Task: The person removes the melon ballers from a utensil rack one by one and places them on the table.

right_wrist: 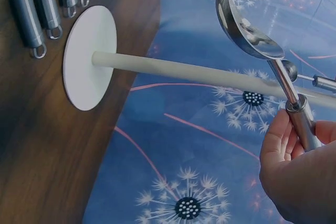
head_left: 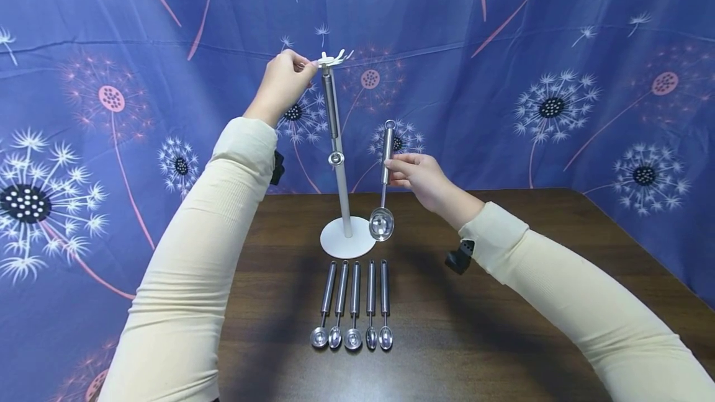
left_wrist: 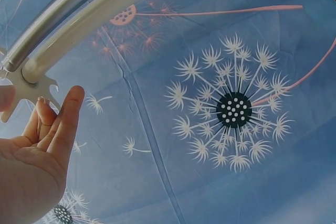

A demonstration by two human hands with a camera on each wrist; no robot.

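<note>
My left hand [head_left: 285, 82] pinches a hook at the top of a white utensil stand [head_left: 342, 178]. In the left wrist view the fingers [left_wrist: 73, 103] are at the star-shaped hook top [left_wrist: 23, 90]. From the hooks, close to the left hand, hangs a small steel scoop [head_left: 331, 107], bowl down along the pole. To the right of the pole my right hand [head_left: 421, 180] grips the handle of a larger steel ladle [head_left: 382, 224] with a round bowl. The ladle is held upright, bowl down, off the table, with the ring at its handle end uppermost.
Several steel scoops [head_left: 354, 303] lie side by side on the dark wooden table [head_left: 447, 352], handles toward the stand's round white base [head_left: 335, 244]. A blue dandelion-print cloth [head_left: 447, 79] hangs behind. Black wrist cameras [head_left: 460, 257] sit on both sleeves.
</note>
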